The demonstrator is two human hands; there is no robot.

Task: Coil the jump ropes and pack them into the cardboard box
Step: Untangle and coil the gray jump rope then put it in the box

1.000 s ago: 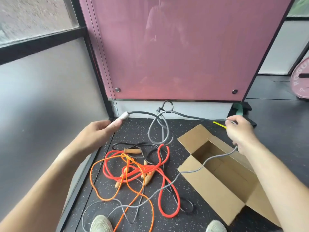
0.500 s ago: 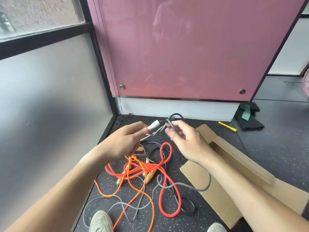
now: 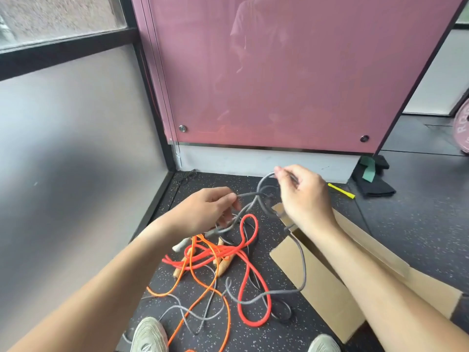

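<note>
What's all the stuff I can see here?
grey jump rope: one in hand, grey, looped between both hands, trailing to the floor
red jump rope: one, red, tangled on the floor
orange jump rope: one, orange, in the same tangle
wooden handles: at least two, tan, in the tangle
cardboard box: one, brown, open, floor right
yellow stick: one, yellow, near the wall
black cloth: one, black, far right
shoes: two, pale, bottom edge
left hand: one, pinching the grey jump rope
right hand: one, pinching its loop
</note>
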